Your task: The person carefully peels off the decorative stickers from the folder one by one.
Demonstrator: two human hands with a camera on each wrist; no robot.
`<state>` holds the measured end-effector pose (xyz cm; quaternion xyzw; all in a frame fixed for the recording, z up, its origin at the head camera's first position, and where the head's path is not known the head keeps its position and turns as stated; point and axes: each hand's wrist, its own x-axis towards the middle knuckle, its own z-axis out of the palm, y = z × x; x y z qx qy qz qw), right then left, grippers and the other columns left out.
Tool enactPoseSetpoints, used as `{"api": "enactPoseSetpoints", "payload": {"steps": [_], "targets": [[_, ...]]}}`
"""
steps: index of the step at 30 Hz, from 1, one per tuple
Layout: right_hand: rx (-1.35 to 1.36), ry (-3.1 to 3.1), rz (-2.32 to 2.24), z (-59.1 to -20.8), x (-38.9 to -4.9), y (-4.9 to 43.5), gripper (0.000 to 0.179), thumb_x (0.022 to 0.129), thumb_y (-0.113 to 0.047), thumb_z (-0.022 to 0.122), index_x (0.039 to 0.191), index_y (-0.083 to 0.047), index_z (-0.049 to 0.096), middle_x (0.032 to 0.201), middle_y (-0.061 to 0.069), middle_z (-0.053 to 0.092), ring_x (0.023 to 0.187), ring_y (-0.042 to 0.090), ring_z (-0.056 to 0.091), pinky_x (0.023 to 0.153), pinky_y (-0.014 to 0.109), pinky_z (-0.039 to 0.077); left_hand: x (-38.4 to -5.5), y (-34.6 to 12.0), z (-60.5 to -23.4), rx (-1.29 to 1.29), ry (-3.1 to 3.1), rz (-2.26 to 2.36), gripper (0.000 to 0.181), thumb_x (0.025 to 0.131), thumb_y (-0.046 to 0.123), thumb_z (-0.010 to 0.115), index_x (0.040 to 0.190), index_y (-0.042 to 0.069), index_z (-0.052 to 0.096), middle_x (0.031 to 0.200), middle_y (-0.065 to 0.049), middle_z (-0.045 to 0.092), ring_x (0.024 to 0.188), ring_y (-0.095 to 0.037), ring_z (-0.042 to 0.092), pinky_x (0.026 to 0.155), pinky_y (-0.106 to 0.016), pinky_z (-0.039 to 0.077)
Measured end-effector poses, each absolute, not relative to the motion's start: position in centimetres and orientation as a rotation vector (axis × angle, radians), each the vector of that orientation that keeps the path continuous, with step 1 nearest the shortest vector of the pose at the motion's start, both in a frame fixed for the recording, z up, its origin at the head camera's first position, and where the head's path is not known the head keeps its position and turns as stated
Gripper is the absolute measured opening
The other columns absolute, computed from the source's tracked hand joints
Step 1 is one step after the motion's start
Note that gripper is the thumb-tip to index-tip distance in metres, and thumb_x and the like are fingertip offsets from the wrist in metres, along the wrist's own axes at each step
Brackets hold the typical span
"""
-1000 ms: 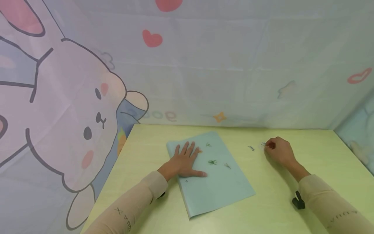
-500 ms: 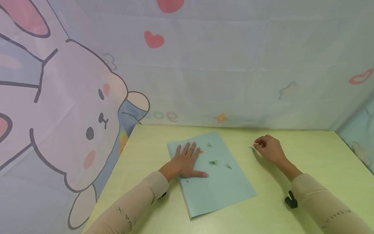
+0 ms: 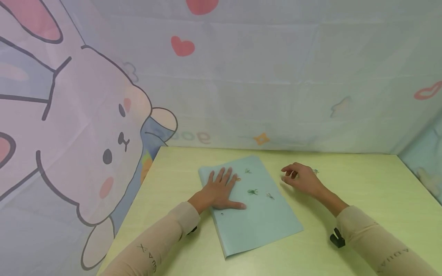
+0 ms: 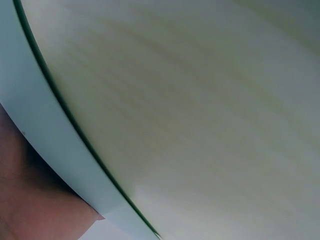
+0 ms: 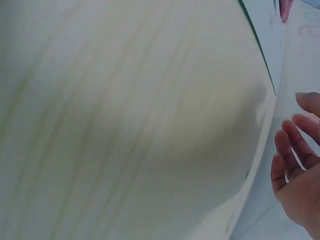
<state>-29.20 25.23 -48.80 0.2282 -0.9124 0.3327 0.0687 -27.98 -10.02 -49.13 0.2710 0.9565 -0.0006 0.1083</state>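
My left hand (image 3: pixel 217 193) lies flat with fingers spread on a pale blue-green sheet (image 3: pixel 257 226), resting on its left part. Several small green, insect-like pieces (image 3: pixel 252 191) dot the sheet to the right of that hand. An orange speck (image 3: pixel 238 179) shows by the index fingertip. Just right of the sheet, my right hand (image 3: pixel 304 180) hovers over the table, fingers loosely bent, thumb and index apart. Nothing shows between them, also in the right wrist view, where the right hand (image 5: pixel 302 160) is partly cut off. Behind it lies a small bluish piece (image 3: pixel 315 171).
The yellow-green table (image 3: pixel 376 188) reaches back to a hanging cloth (image 3: pixel 269 84) printed with hearts and a rabbit. A black wrist camera (image 3: pixel 337 238) hangs under the right sleeve. In the left wrist view, the sheet's edge (image 4: pixel 75 125) runs beside the table surface.
My right hand has moved left from the back right of the table toward the sheet, its fingertips parting. A small piece where it was is now in view. The left hand stays in place.
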Motion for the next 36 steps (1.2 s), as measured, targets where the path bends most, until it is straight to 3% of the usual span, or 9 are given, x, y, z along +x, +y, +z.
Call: {"api": "enactPoseSetpoints", "payload": {"steps": [14,36], "targets": [[1.013,-2.848,1.07,-47.9,-28.0,22.0,0.027,0.095,-0.016,0.081,0.117,-0.001,0.076,0.092,-0.004,0.065,0.081,0.012,0.062,0.072,0.029,0.052,-28.2,-9.8,-49.4,0.774,2.809,-0.033,0.123,0.085,0.095,0.046,0.173,0.018,0.006,0.178,-0.009,-0.006,0.164,-0.033,-0.005,0.127,-0.062,0.001],[1.103,-2.866,0.957,-48.5,-27.2,21.8,0.018,0.094,-0.01,0.082,0.111,-0.005,0.078,0.091,-0.001,0.063,0.081,0.013,0.058,0.074,0.03,0.052,-28.0,-9.4,-49.0,0.8,2.817,-0.029,0.122,0.086,0.093,0.047,0.172,0.015,0.01,0.178,-0.012,-0.001,0.164,-0.035,0.0,0.127,-0.063,0.006]]}}
